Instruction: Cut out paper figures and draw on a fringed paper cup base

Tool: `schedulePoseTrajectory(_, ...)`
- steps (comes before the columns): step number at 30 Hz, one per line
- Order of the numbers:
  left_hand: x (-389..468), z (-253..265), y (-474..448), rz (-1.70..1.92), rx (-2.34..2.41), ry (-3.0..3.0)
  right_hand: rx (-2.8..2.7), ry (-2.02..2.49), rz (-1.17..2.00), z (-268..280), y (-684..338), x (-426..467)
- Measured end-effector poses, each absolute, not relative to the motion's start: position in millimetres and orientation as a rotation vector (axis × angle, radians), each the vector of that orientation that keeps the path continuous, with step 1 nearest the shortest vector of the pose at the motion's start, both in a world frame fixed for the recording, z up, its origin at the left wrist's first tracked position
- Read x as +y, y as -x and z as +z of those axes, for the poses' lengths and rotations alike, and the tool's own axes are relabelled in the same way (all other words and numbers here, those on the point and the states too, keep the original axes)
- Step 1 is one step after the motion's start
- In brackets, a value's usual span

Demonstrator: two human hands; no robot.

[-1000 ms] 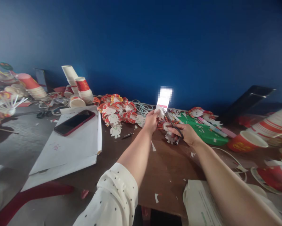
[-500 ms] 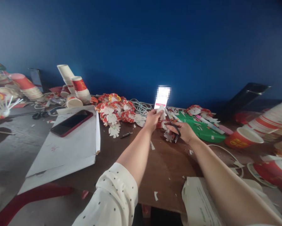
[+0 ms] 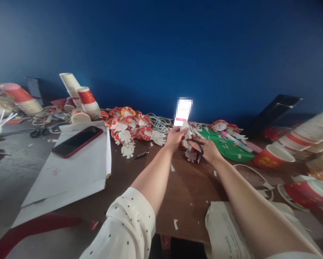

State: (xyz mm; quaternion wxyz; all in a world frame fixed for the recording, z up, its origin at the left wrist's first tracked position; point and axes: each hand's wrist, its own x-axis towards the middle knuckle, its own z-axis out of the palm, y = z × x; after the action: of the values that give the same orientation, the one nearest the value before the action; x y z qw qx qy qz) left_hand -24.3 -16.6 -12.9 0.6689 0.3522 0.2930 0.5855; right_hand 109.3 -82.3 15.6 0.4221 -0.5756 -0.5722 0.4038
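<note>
Deep blue wall point(image 3: 150, 54) rises behind a brown table point(image 3: 189, 205) strewn with white paper scraps point(image 3: 175, 225). Near the table's far side, the left hand point(image 3: 175, 138) pinches a white paper piece point(image 3: 187, 130) between thumb and fingers. Just beside it, the right hand point(image 3: 208, 150) is closed around the dark handles of a pair of scissors point(image 3: 200, 151), whose blades are too small to tell apart or together. Directly beyond the left hand stands a lit phone point(image 3: 182, 113), its upper part pixelated. Right of the hands lies a green sheet point(image 3: 231, 147) with scraps on it; farther right, a red paper cup point(image 3: 272, 158) tilts near a long cup stack. To the left, red-rimmed paper figures point(image 3: 123, 126) lie heaped beside a coiled pale cable point(image 3: 159, 124). Farther left, a dark phone in a red case point(image 3: 77, 142) rests on a flat white packet point(image 3: 75, 180), with stacked cups point(image 3: 88, 102) behind.
</note>
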Motion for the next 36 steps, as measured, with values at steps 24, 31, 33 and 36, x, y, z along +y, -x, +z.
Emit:
schedulePoseTrajectory(24, -16.9, -10.5, 24.7, 1.324, 0.600, -0.750, -1.494, 1.435, 0.976, 9.8, -110.7, -78.5)
schedulePoseTrajectory(31, -17.8, -9.6, 24.8, 1.322, 0.576, -0.741, -1.526, 1.466, 0.958, 11.8, -109.3, -80.4)
schedulePoseTrajectory(33, -18.1, -9.5, 25.1, 1.304, 0.583, -0.750, -1.519, 1.480, 0.954, 12.7, -108.4, -81.2)
schedulePoseTrajectory(36, -18.9, -9.1, 25.3, 1.273, 0.599, -0.777, -1.499, 1.478, 0.954, 12.4, -107.8, -81.3)
